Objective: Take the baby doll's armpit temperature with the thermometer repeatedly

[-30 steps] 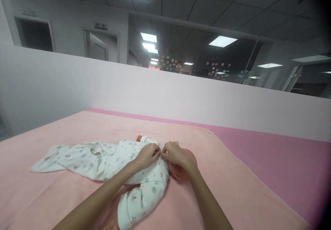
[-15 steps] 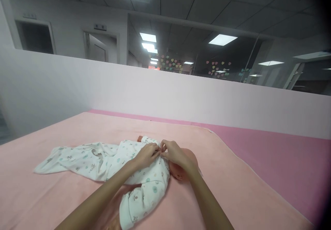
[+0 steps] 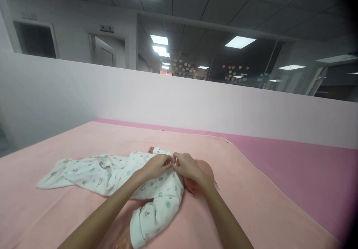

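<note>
Your left hand [image 3: 156,166] sits slightly farther back from your right hand [image 3: 185,165] than half a second ago, and a pale strip of cloth now shows between the fingertips. Doll [image 3: 207,170] and suit [image 3: 123,170] keep their places.

Hands: both bare, curled, fingertips nearly meeting over the suit's neckline. You pinch the pale strip between right thumb and forefinger. Your left fingers are bent with only a narrow gap at the tips; cannot tell whether they have hold of cloth too.

Doll: lies on the peach sheet [image 3: 268,211], head to your right, partly covered by your right hand and wrist. One ear [image 3: 195,191] shows below your wrist. Small white tag [image 3: 216,185] just beside the head.

Suit: white, small animal and dot print. Near sleeve [image 3: 159,211] bends toward you, the doll's near hand [image 3: 124,242] at its cuff, partly behind your left forearm. Far sleeve [image 3: 162,151] is short in view, the doll's far hand [image 3: 151,150] at its end. Legs stretch flat to your left; a gap in the cloth shows partway along.

Surroundings: pink mat [image 3: 302,170] along the sheet's right and far edges; white partition [image 3: 195,103] behind; heart stickers [image 3: 183,68] on glass beyond it.
</note>
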{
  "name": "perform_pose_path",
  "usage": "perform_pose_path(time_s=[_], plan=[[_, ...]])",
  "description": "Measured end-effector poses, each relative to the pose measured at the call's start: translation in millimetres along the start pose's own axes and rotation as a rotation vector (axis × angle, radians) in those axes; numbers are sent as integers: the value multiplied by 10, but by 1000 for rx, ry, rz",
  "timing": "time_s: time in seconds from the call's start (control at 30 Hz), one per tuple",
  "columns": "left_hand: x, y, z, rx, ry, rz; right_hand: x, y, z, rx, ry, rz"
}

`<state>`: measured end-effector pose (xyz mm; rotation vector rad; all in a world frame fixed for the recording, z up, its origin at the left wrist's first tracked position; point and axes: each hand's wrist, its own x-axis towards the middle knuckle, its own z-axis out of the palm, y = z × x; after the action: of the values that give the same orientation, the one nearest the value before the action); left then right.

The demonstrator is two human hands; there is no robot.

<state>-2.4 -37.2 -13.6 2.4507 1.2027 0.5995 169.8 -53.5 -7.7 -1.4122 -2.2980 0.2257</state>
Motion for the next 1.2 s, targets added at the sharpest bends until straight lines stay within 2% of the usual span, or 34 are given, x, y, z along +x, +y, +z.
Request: perform_pose_path(time_s=[0.17,0.33,0.5,0.73,0.87,1.03,1.2], plan=[[-55,-72,-188,2,-70,39,-22,-11,-49,14,-24,-33],[-67,-156,-285,32,-114,1,-39,-48,-78,3,-39,-48],[-93,-158,-375,19,-164,21,-63,-89,-56,-87,-21,-18],[-90,-273,-438,8,-209,-48,-78,-77,-67,-86,-11,-30],[-84,-284,-443,15,-209,-30,-75,-182,-60,-115,47,-74],[-80,-269,-441,67,-203,-9,16,-364,169,-139,156,-246],[-79,-267,-429,131,-191,11,126,-365,471,-190,292,-265]])
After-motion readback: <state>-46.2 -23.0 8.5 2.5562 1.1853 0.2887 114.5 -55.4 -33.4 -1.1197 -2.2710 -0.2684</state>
